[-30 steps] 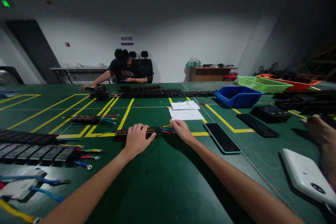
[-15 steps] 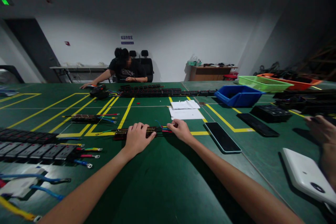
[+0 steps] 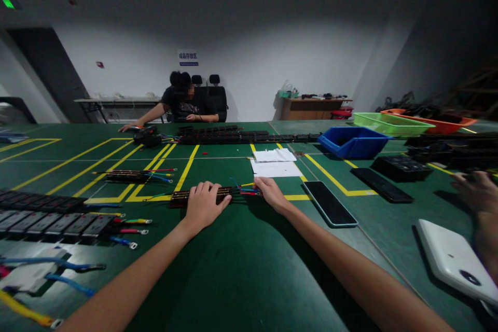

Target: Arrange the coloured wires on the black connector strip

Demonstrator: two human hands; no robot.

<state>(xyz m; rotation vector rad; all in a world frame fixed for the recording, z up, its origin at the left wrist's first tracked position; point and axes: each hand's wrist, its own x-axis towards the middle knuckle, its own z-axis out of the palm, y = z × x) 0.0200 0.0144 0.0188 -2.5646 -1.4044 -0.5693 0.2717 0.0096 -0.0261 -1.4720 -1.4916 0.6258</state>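
My left hand (image 3: 203, 206) is closed over a dark strip with brass-coloured bars (image 3: 179, 196), pressing it on the green table. Colored wires come out of the strip's right end: a yellow wire (image 3: 246, 184), plus red, blue and green ones. Thumb and fingertips of my right hand (image 3: 270, 193) pinch the end of the yellow wire. The red wire (image 3: 249, 194) and a blue one run just below those fingertips. A green wire (image 3: 157, 197) sticks out of the left end. Further left lies a similar strip (image 3: 126, 176) with ring-terminal wires.
Black socket strips (image 3: 54, 225) with ring-ended wires lie at left. White papers (image 3: 275, 168), a phone (image 3: 330, 204) and a blue bin (image 3: 352, 142) are to the right, with a white device (image 3: 455, 257) beside another person's hand (image 3: 476, 192). A person (image 3: 190, 101) sits opposite.
My right hand has shifted slightly and now pinches the yellow wire raised apart from the red and blue ones. My left hand stays on the strip.
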